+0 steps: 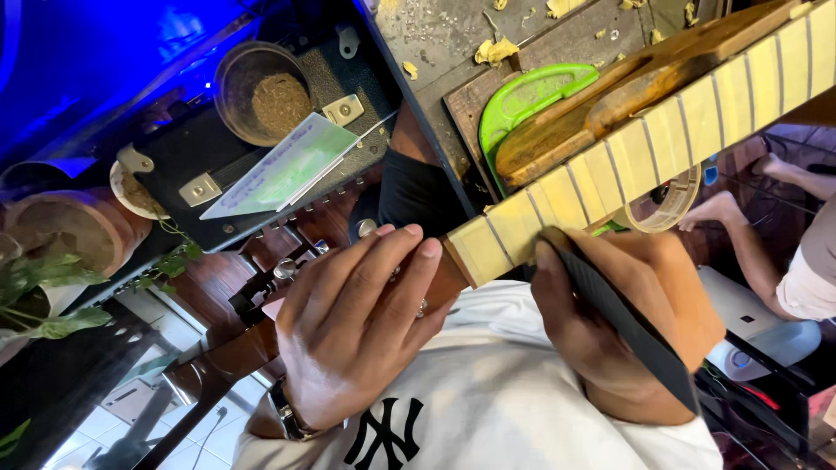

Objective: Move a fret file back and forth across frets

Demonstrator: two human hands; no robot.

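A: Log it. What have I got in hand?

B: Left hand [361, 318] wraps the end of the guitar neck [644, 130], fingers curled over its near end, clenched on the wood. Right hand [623, 326] grasps a dark flat file [623, 318], its tip touching the pale fretboard edge by the first frets. The neck runs from my chest up to the right, resting on a wood block [575, 122] on the bench [435, 35].

A: Risks from here?

B: My read: the file tip sits right at the corner of the fretboard. If it tilts, it could round the edge or scratch the face. The neck hangs off the bench at my end, held only by the left hand; a hard push might rock it on the block. Fingertips lie close to the file's path, so a slip could nick them.

A: Any labels or packages?

B: A pale green and white card [283, 165], rectangular, lies tilted on a black case [218, 187] at left. Print too small to tell. Above it, a round bowl [261, 91] of brown dust. A green curved plastic piece [522, 100] sits beside the block. Yellow shavings [495, 50] are scattered on the bench.
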